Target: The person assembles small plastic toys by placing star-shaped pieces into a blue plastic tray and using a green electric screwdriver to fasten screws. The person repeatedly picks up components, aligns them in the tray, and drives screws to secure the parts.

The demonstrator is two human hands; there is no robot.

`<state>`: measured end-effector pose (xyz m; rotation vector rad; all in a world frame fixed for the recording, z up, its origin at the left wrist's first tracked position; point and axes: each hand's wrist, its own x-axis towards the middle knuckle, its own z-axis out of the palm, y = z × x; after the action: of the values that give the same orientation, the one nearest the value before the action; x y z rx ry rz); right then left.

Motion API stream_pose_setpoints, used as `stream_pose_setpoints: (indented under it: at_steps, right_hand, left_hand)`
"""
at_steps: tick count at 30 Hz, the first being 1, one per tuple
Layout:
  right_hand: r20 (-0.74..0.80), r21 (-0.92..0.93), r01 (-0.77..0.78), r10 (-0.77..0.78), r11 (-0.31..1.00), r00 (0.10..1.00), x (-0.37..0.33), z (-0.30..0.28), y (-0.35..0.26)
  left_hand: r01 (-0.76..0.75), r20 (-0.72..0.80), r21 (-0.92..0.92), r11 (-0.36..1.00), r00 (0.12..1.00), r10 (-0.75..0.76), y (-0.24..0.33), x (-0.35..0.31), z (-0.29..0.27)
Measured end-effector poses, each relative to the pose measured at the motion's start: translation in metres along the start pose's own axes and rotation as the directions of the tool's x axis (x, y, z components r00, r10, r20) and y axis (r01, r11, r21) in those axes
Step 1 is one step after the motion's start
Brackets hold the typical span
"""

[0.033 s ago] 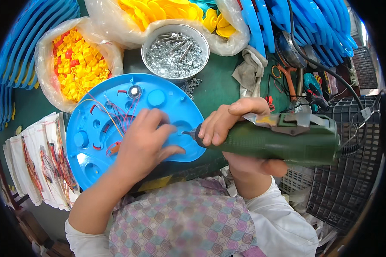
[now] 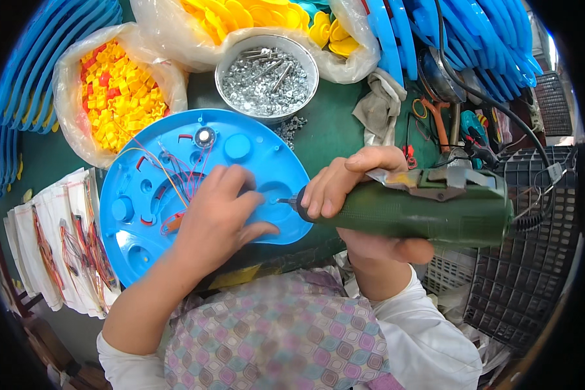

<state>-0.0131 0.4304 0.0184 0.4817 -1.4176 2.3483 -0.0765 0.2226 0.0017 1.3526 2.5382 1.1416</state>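
Observation:
A blue plastic panel [image 2: 286,221] lies on the green table, with round recesses, posts and thin coloured wires [image 2: 182,175] on its upper face. My left hand [image 2: 218,211] is over the panel beside the wires. Its thumb and forefinger are apart with nothing visible between them; the other fingers curl down, their tips partly hidden. In my right hand [image 2: 335,185] is a dark green electric screwdriver [image 2: 422,211], held sideways with its bit pointing left over a round recess at the panel's right. Whether the bit touches a screw is too small to tell.
A metal bowl of screws [image 2: 266,81] stands behind the panel, near bags of yellow-and-red clips [image 2: 120,94] and yellow parts [image 2: 240,16]. Wire bundles [image 2: 78,247] lie at left. Stacked blue panels [image 2: 52,62], a grey rag [image 2: 378,104], tools and black crates [image 2: 520,260] surround the space.

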Motion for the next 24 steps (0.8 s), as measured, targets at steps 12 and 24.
stream_pose_setpoints:
  at_steps: [12,24]
  right_hand:
    - [0.023,0.005,-0.063,0.063,0.998,0.998,-0.001,-0.005,0.016]
    - [0.005,-0.038,-0.121,0.121,0.992,0.993,0.000,0.003,0.012]
  left_hand:
    - [-0.025,0.052,0.020,0.999,0.998,0.024,-0.004,-0.005,0.000]
    - [-0.017,0.050,-0.002,1.000,0.999,0.017,-0.006,-0.005,0.001]
